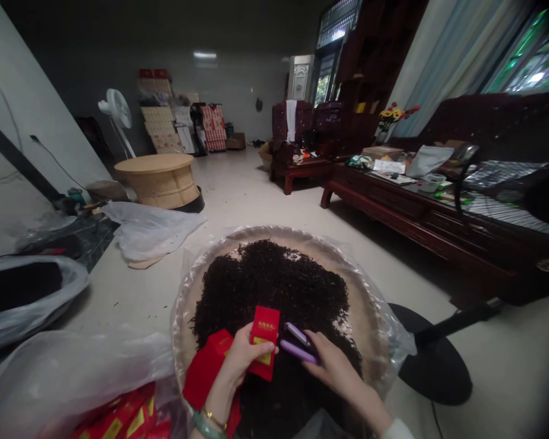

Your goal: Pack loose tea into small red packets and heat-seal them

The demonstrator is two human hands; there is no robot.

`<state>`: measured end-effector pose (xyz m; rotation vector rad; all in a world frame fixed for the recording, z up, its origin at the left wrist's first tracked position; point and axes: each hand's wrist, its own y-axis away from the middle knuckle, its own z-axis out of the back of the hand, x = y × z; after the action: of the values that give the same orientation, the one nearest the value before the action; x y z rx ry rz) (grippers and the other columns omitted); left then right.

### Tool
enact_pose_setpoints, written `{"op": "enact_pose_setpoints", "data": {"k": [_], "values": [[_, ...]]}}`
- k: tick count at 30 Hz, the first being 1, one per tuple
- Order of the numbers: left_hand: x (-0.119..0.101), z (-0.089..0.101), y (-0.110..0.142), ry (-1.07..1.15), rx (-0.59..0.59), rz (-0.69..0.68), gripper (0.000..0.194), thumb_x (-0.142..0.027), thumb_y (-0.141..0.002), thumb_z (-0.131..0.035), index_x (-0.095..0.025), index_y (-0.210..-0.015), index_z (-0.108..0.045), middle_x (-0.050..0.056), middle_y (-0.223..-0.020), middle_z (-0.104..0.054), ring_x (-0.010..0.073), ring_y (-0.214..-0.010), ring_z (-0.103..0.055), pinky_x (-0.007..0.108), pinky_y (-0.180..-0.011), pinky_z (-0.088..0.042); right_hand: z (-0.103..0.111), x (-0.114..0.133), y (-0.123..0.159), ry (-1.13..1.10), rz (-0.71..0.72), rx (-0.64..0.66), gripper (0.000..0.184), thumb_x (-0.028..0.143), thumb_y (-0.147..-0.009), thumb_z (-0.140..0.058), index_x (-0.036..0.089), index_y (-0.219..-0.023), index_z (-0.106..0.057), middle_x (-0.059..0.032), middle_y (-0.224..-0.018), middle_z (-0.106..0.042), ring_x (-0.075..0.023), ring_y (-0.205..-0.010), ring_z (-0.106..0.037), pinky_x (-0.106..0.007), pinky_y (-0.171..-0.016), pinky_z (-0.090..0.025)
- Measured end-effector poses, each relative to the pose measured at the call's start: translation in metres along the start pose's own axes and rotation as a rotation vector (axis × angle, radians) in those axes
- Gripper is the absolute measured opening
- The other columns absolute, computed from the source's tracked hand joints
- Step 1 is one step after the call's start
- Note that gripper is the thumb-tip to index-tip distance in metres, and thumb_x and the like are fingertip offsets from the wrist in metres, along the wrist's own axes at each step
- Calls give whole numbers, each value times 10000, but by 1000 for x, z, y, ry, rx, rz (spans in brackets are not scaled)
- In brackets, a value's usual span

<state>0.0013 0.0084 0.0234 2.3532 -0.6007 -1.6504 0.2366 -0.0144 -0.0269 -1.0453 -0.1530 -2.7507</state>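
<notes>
My left hand (244, 352) grips a small red packet (266, 323) with gold print, held upright with the thumb across its front. Closed around a purple stapler (297, 349) is my right hand (330, 363); the stapler's jaws are apart and point at the packet's right side, a short gap away. Both hands are over a wide round tray (179, 341) lined with clear plastic. Dark dried leaves that look like loose tea (274, 277) are heaped in it. More red packets (205, 369) lie partly behind my left wrist, on the tray's near left side.
A plastic bag with several red and gold packets (128, 417) lies at lower left, below a plastic-lined container of dark material (21, 286). The black fan base (432, 360) stands close at right. Beyond are a woven drum-shaped stand (158, 183) and a long wooden table (393, 204).
</notes>
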Motion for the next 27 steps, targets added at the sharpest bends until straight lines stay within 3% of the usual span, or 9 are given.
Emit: {"op": "enact_pose_setpoints", "data": {"k": [2, 4, 6, 7, 10, 14, 17, 22, 27], "values": [[-1, -1, 2, -41, -7, -12, 475, -232, -440, -866, -134, -836, -623, 19, -700, -713, 173, -615, -672, 258, -600, -501, 7, -2, -7, -174, -88, -45, 562, 328, -759, -605, 156, -1287, -524, -135, -1111, -646, -272, -914, -639, -394, -809, -518], [-1, 0, 4, -94, -17, -23, 452, -207, -439, -858, -134, -821, -629, 7, -686, -705, 168, -623, -660, 254, -606, -492, 22, 1, -15, -366, -230, -57, 717, 460, -781, -563, 164, -1407, -380, -112, -1056, -643, -210, -699, -632, -325, -580, -520], [-2, 1, 5, -140, -13, -30, 444, -187, -435, -856, -133, -819, -639, 0, -696, -705, 163, -639, -647, 256, -626, -489, 39, 10, -22, -523, -301, -2, 850, 529, -780, -543, 198, -1487, -206, -73, -989, -635, -143, -538, -564, -245, -408, -412], [-2, 1, 6, -156, -3, -31, 440, -184, -437, -855, -133, -821, -644, -1, -703, -707, 161, -647, -642, 257, -636, -488, 47, 17, -24, -563, -287, 56, 860, 540, -778, -547, 210, -1491, -198, -54, -947, -633, -121, -501, -534, -221, -379, -367], [-3, -3, 8, -193, 46, -29, 427, -183, -454, -851, -129, -834, -662, 1, -714, -710, 157, -655, -631, 249, -640, -474, 62, 44, -29, -508, -173, 284, 701, 530, -775, -590, 197, -1376, -452, 0, -735, -615, -94, -454, -462, -197, -381, -323], [-5, -10, 9, -233, 82, -34, 445, -147, -472, -832, -119, -888, -677, 2, -729, -711, 145, -659, -620, 232, -636, -457, 68, 80, -35, -325, 54, 312, 435, 483, -820, -581, 187, -1129, -660, -26, -798, -660, -122, -547, -497, -215, -473, -375], [-5, -10, 10, -226, 74, -37, 441, -127, -468, -822, -115, -881, -670, 11, -752, -716, 149, -674, -623, 235, -646, -462, 68, 93, -41, -226, 169, 283, 358, 467, -861, -549, 170, -986, -706, -23, -767, -666, -150, -620, -524, -225, -550, -385], [-4, -8, 13, -240, 64, -21, 395, -144, -477, -829, -116, -835, -663, 16, -736, -716, 150, -660, -621, 247, -652, -471, 62, 95, -43, -229, 160, 274, 348, 448, -889, -511, 162, -906, -708, 5, -710, -641, -132, -586, -494, -216, -537, -353], [-6, -10, 15, -125, 113, -13, 498, -336, -511, -866, -132, -918, -665, 42, -816, -727, 178, -739, -650, 266, -706, -486, 59, 94, -42, -233, 166, 277, 345, 446, -891, -503, 162, -861, -698, 17, -677, -619, -129, -594, -482, -207, -533, -331]]}}
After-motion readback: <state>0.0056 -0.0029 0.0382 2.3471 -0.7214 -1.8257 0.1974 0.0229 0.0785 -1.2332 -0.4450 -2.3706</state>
